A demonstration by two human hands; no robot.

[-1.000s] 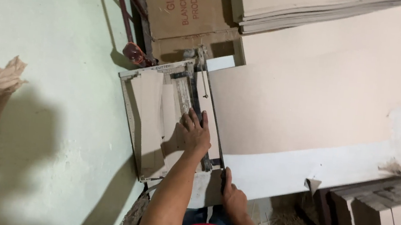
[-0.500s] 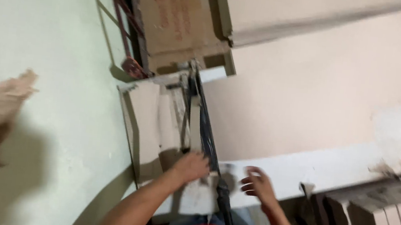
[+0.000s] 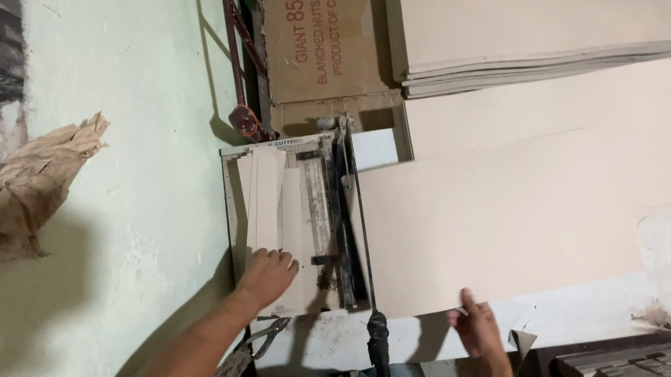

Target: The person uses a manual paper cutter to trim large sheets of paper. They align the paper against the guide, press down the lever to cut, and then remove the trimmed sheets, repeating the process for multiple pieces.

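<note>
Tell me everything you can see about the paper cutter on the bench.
The paper cutter is a pale, worn, rectangular board lying flat between the green wall and the large beige sheet. A dark blade arm runs along its right edge, lowered, ending in a black handle pointing toward the person. Cut beige strips lie on its bed. The left hand rests on its near edge; the right hand touches only the sheet.

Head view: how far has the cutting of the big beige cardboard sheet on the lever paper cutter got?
Done: a few narrow beige cardboard strips lie on the lever paper cutter's bed, apparently already cut. In hand: the left hand rests on those strips, and the right hand grips the near edge of the big beige cardboard sheet. The black-handled blade arm is held by neither hand. Left: most of the sheet remains uncut.
</note>
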